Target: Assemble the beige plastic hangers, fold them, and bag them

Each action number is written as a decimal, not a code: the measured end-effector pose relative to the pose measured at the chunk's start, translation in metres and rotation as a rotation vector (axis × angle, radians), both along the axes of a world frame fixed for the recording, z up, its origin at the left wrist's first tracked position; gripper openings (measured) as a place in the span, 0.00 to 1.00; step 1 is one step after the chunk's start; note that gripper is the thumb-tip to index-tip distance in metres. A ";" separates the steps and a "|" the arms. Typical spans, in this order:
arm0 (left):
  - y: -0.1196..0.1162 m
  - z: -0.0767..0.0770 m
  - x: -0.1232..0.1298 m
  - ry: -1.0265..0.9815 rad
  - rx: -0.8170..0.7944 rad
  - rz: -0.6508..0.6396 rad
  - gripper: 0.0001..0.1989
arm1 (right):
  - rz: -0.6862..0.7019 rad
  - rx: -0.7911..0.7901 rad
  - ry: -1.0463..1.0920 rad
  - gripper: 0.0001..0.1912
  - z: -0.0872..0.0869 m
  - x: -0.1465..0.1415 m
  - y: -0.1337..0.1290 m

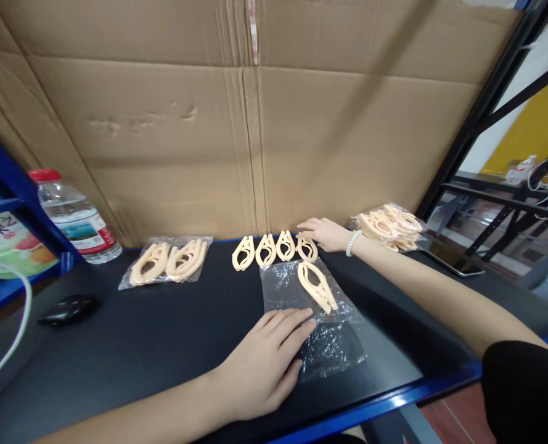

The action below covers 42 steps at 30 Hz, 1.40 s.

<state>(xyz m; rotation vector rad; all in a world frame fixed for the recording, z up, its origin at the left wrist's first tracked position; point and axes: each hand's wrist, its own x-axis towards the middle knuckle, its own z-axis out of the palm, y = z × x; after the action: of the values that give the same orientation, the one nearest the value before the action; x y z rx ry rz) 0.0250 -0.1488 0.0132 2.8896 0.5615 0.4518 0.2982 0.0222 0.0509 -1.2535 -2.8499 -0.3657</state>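
Palm down, my left hand point(271, 357) rests at the left edge of a clear plastic bag point(331, 351), fingers extended and slightly apart. One cream folding hanger point(317, 285) lies on the upper part of this bag. Behind it, several similar hangers stand in a row against the cardboard, among them the leftmost hanger point(243, 253). My right hand point(324, 234) reaches over the rightmost hanger point(307, 249), its fingertips at the top; whether they grip it is unclear. A bracelet circles the right wrist.
A bagged pair of hangers point(169, 262) lies left on the black table point(163, 345). Stacked bagged hangers point(387, 225) and a phone point(453, 256) are at right. A bottle point(77, 219) and a mouse point(69, 309) sit left; cardboard point(163, 142) stands behind.
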 end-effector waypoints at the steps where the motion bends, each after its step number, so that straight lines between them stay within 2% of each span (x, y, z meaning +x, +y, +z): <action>1: 0.000 0.001 0.000 0.005 -0.002 0.003 0.28 | -0.002 -0.024 -0.005 0.29 -0.004 -0.001 0.006; 4: 0.000 0.002 -0.001 0.003 -0.011 0.001 0.27 | -0.026 -0.078 0.009 0.27 -0.010 0.001 0.010; 7: 0.002 0.001 -0.001 -0.013 -0.021 -0.006 0.28 | -0.070 -0.145 0.046 0.23 -0.006 0.015 0.002; 11: 0.003 -0.001 -0.001 -0.021 -0.026 0.001 0.28 | -0.146 -0.298 0.104 0.19 0.005 0.043 -0.018; 14: 0.002 -0.001 -0.001 -0.042 -0.030 -0.004 0.27 | -0.164 -0.349 0.184 0.19 0.012 0.063 -0.042; 17: 0.002 -0.001 -0.001 -0.052 -0.025 -0.019 0.27 | -0.145 -0.280 0.409 0.17 0.016 0.076 -0.069; 21: 0.002 -0.003 -0.001 -0.048 -0.018 -0.017 0.27 | -0.202 -0.034 0.671 0.15 0.018 0.083 -0.106; 25: 0.002 -0.003 -0.001 -0.033 -0.020 -0.014 0.27 | -0.207 0.188 0.825 0.12 0.026 0.069 -0.150; 29: 0.003 -0.002 -0.001 -0.054 -0.038 -0.014 0.28 | -0.150 0.367 0.790 0.04 0.038 0.037 -0.206; 31: 0.003 -0.002 -0.001 -0.065 -0.049 -0.014 0.29 | -0.105 0.415 0.689 0.02 0.039 0.022 -0.234; 34: 0.003 -0.003 -0.002 -0.088 -0.057 -0.010 0.30 | -0.007 0.396 0.643 0.07 0.031 0.005 -0.264; 37: 0.002 -0.005 -0.002 -0.110 -0.056 -0.010 0.32 | 0.053 0.315 0.555 0.14 0.020 -0.006 -0.274; 39: 0.002 -0.006 -0.002 -0.120 -0.053 -0.014 0.33 | 0.100 0.278 0.475 0.16 0.013 -0.015 -0.270; 42: 0.001 -0.007 -0.002 -0.131 -0.046 -0.020 0.34 | 0.187 0.319 0.387 0.19 0.005 -0.033 -0.256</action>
<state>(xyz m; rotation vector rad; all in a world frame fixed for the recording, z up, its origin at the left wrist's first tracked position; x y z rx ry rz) 0.0234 -0.1476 0.0064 2.7944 0.5150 0.6116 0.2652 -0.2340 0.0557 -0.8803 -2.4352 -0.4872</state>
